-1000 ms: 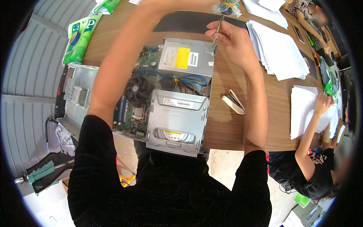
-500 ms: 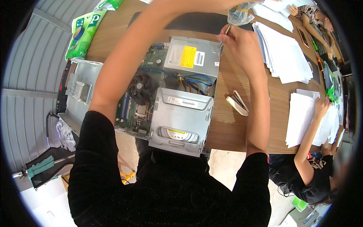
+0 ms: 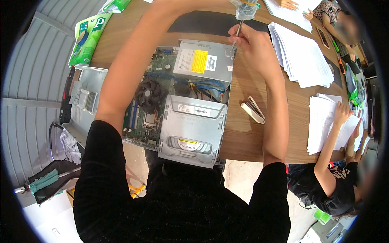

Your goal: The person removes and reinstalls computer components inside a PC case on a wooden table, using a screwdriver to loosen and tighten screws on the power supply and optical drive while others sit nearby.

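Observation:
A desktop computer case (image 3: 194, 129) lies open in front of me. Its silver power supply (image 3: 185, 60) with a yellow label sits at the far right. My right hand (image 3: 255, 42) pinches the thin metal shaft of a screwdriver (image 3: 239, 27), whose tip end meets the power supply's far right corner. The screwdriver's clear, yellow-banded handle (image 3: 246, 11) rises to the top edge. My left arm (image 3: 131, 65) reaches across the case toward that handle; its fingers are cut off by the frame. Beside the drive cage are a black cooling fan (image 3: 149, 94) and the green motherboard (image 3: 139, 131).
A white stapler (image 3: 253, 111) lies on the wooden table (image 3: 243, 141) right of the case. Paper stacks (image 3: 300, 56) lie farther right, where other people's hands (image 3: 343, 113) handle sheets. At left are the removed side panel (image 3: 83, 107) and a green package (image 3: 89, 40).
The screwdriver handle has swung left, and its shaft now stands more upright. My left forearm has shifted slightly left. The right hand stays by the power supply's corner.

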Action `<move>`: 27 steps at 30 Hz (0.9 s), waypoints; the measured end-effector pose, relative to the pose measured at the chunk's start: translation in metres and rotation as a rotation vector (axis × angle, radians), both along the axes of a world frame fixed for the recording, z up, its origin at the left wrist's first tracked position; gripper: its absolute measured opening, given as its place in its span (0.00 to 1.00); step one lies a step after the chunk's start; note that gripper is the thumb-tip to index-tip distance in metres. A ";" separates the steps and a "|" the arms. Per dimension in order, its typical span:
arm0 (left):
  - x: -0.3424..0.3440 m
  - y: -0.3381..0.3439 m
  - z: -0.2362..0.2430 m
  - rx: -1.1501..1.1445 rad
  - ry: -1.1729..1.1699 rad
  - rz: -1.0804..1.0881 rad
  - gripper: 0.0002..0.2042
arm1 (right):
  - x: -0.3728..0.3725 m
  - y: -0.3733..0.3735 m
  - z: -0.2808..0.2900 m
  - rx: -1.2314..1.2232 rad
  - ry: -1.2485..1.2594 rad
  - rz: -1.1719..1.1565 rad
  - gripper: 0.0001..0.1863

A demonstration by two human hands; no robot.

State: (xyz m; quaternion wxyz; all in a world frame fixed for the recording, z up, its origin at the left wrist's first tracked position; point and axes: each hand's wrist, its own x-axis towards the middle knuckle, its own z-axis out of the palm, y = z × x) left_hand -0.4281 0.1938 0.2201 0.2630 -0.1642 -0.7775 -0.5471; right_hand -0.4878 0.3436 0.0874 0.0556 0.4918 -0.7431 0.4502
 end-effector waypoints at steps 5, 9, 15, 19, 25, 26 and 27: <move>0.004 -0.013 0.000 -0.100 0.136 -0.224 0.18 | 0.003 0.000 0.000 0.035 0.019 -0.001 0.07; 0.005 0.000 -0.003 -0.409 0.168 0.241 0.21 | 0.012 -0.004 0.008 0.186 -0.005 -0.126 0.05; 0.005 -0.019 -0.001 0.142 0.124 -0.294 0.24 | 0.000 -0.004 -0.002 0.038 -0.119 0.084 0.04; 0.004 -0.037 0.026 -0.612 0.020 -0.249 0.26 | 0.004 -0.007 -0.004 0.016 -0.188 0.113 0.08; 0.003 0.008 -0.012 -0.207 0.317 0.291 0.21 | 0.001 -0.006 -0.006 0.032 -0.180 0.151 0.12; 0.001 -0.012 -0.001 -0.210 0.092 -0.074 0.22 | 0.002 -0.007 -0.007 0.019 -0.180 0.147 0.11; 0.001 -0.024 0.002 -0.207 -0.014 -0.261 0.23 | 0.003 -0.008 -0.008 0.007 -0.181 0.144 0.11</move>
